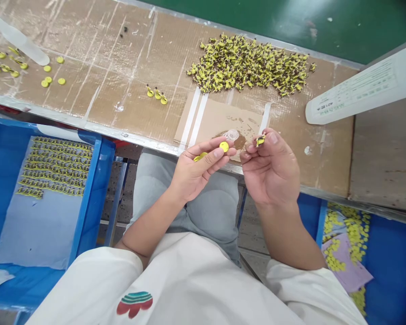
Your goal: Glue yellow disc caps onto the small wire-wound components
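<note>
My left hand (199,169) pinches a small round yellow disc (223,146) between thumb and fingers, with more yellow discs (200,156) lying in its curled palm. Beside it, my right hand (272,167) grips a tiny yellow-and-black figurine (260,141) at the fingertips. The two hands are apart, over the table's front edge. Just beyond them a small clear round cap (231,135) sits on a wet-stained cardboard piece (213,117). Behind that lies a big heap of yellow-and-dark figurines (250,63).
Three figurines on discs (157,94) stand left of the cardboard. Loose yellow discs (47,68) lie farther left by a white bottle (23,43). A large white bottle (362,85) leans in at right. Blue bins hold rows of figurines (54,167) at left and yellow discs (357,230) at right.
</note>
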The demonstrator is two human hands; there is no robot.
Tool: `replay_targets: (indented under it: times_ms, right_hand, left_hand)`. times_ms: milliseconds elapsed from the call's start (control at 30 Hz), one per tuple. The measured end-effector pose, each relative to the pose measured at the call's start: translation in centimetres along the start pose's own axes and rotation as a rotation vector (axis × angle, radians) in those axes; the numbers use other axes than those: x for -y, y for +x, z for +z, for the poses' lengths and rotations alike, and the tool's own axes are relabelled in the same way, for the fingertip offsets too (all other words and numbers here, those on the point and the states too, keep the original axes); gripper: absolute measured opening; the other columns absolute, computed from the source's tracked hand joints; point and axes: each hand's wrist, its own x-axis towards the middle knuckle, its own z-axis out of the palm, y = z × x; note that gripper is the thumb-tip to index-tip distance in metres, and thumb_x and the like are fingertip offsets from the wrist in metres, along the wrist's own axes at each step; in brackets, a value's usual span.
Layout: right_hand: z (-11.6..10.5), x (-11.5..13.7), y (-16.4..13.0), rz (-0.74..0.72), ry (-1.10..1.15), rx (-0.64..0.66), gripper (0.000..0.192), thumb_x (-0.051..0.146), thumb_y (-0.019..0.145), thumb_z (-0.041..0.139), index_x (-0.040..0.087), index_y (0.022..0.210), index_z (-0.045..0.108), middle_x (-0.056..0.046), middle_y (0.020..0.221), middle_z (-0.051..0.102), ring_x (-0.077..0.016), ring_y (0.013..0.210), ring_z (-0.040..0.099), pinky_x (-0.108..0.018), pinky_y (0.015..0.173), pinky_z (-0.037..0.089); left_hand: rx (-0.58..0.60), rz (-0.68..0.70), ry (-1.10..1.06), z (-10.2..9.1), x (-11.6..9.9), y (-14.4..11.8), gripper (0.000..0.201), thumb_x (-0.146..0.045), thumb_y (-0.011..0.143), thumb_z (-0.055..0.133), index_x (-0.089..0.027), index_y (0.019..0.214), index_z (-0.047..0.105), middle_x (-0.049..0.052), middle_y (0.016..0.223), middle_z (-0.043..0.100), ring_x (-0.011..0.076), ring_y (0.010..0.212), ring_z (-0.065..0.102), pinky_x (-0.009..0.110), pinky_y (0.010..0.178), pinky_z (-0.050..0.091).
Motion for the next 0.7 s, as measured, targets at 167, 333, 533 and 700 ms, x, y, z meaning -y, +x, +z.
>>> replay_targets:
  times_ms: [167, 333, 533, 700]
  right_hand:
    - [0.3, -0.5, -0.7, -0.188, -0.108, -0.076, 0.021, 0.037, 0.074, 0.085, 0.027, 0.09, 0.075, 0.005, 0.082, 0.073, -0.0097, 0.07, 0.07, -0.023, 0.069, 0.06]
    - [1.0, -0.9, -1.7, -0.444, -0.264, -0.123, 0.016, 0.03, 0.078, 0.084, 0.028, 0.092, 0.077, 0.003, 0.088, 0.077, -0.0173, 0.085, 0.075, -0.034, 0.083, 0.065]
    - [1.1, -1.4, -2.0, -0.512, -0.343, -0.095, 0.019, 0.032, 0.079, 0.082, 0.027, 0.096, 0.077, 0.001, 0.093, 0.077, -0.021, 0.085, 0.076, -0.041, 0.086, 0.066]
    - [1.2, -1.6, -2.1, -0.55, -0.373, -0.119, 0.017, 0.028, 0.078, 0.082, 0.026, 0.094, 0.077, 0.0, 0.094, 0.078, -0.0213, 0.086, 0.076, -0.04, 0.087, 0.066]
  left_hand:
    - [0.042, 0.002, 0.027, 0.0, 0.0, -0.2, 0.025, -0.031, 0.078, 0.081, -0.025, 0.102, 0.078, 0.001, 0.108, 0.078, 0.0198, 0.104, 0.074, 0.024, 0.092, 0.059]
    - [0.041, 0.013, 0.063, 0.0, 0.3, -0.2, 0.028, -0.037, 0.078, 0.08, -0.027, 0.103, 0.077, 0.001, 0.108, 0.078, 0.0217, 0.107, 0.073, 0.026, 0.092, 0.059]
    - [0.037, 0.024, 0.079, 0.2, 0.6, -0.1, 0.029, -0.038, 0.076, 0.081, -0.026, 0.103, 0.078, 0.002, 0.11, 0.078, 0.0228, 0.108, 0.073, 0.028, 0.092, 0.06]
    - [0.053, 0.04, 0.042, 0.2, 0.7, -0.1, 0.024, -0.033, 0.077, 0.081, -0.026, 0.1, 0.079, 0.001, 0.106, 0.079, 0.0197, 0.1, 0.075, 0.025, 0.09, 0.059]
